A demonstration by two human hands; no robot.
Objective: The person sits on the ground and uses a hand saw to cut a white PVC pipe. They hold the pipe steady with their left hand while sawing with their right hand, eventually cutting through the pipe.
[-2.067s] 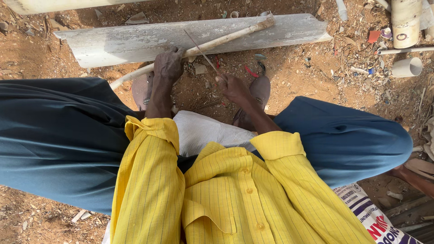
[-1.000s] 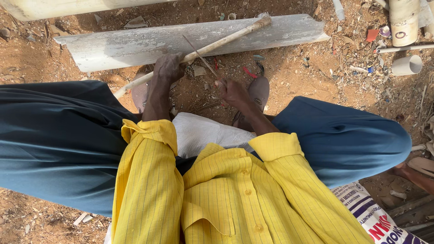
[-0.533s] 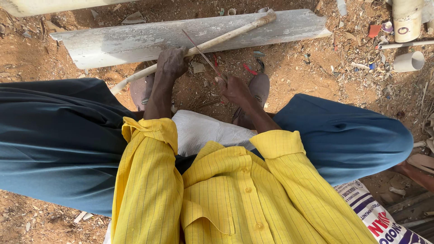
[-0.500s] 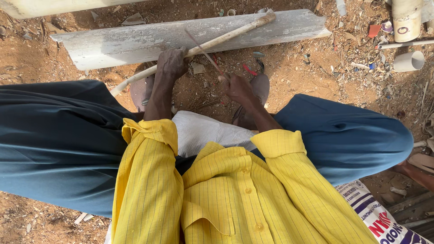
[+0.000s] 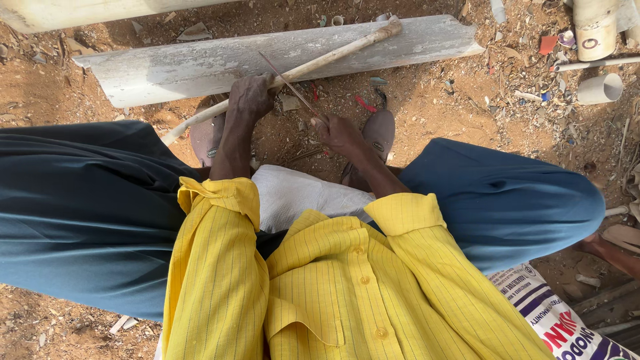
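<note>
My left hand (image 5: 250, 99) grips a long pale stick (image 5: 333, 57) that lies slanted across a whitewashed plank (image 5: 200, 63) on the dirt. A thin reddish blade (image 5: 287, 83) is held in my right hand (image 5: 340, 133), its edge laid across the stick just right of my left hand. Both yellow sleeves reach forward between my knees in dark blue trousers. My two shoes (image 5: 380, 130) rest on the ground under my hands.
Cut pieces of pale pipe (image 5: 600, 87) and small litter lie at the upper right. A printed sack (image 5: 567, 320) sits at the lower right. A white cloth (image 5: 300, 193) lies in my lap. Another person's arm (image 5: 610, 252) shows at the right edge.
My right hand has drawn the thin blade a little along the stick. The left hand keeps its grip on the stick, which has hardly shifted.
</note>
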